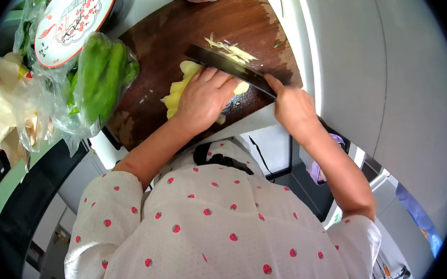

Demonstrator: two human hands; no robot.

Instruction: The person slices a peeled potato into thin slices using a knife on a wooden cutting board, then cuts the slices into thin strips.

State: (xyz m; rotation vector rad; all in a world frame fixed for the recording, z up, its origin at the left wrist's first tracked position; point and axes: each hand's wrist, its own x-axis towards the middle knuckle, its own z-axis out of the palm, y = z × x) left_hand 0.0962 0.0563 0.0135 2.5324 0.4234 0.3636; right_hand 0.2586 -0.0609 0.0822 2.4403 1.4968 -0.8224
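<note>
Dark, worn wood board (163, 35) on a white counter, and 2 hands working!
Right hand (293, 109) closed round the broad knife (214, 59), left hand (203, 98) spread on thin yellow slices (174, 95); from there, pale shreds (235, 52) at 1 o'clock, glossy bagged peppers (101, 77) at 9, round plate (75, 20) at 10.

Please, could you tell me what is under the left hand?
Pale yellow slices lie under the left hand, on the wooden board, showing at both sides. The hand hides the middle, so I cannot count them all.
</note>
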